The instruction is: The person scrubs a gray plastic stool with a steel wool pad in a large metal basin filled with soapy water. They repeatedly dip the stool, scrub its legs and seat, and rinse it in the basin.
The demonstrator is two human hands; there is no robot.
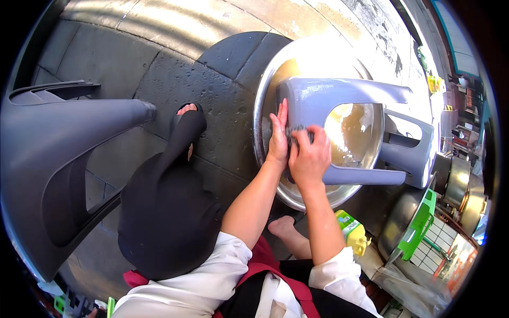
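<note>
A grey-blue plastic stool point(314, 97) lies on its side over a wide metal basin point(260, 119) holding cloudy, sudsy water. My right hand point(310, 155) grips a dark wiry scouring pad point(296, 133) and presses it against the stool near its seat edge. Beside it, my left hand point(279, 137) rests with its palm against the seat side, fingers stretched out. The stool's legs point to the right, past the basin's rim. Part of the pad is hidden under my right fingers.
Another grey plastic stool point(413, 149) is right of the basin. A larger grey plastic stool point(51, 147) stands at left. A yellow jug point(354, 234), a metal pan point(391, 226) and a green plastic piece point(421, 224) are at lower right. The paved floor point(191, 83) looks wet.
</note>
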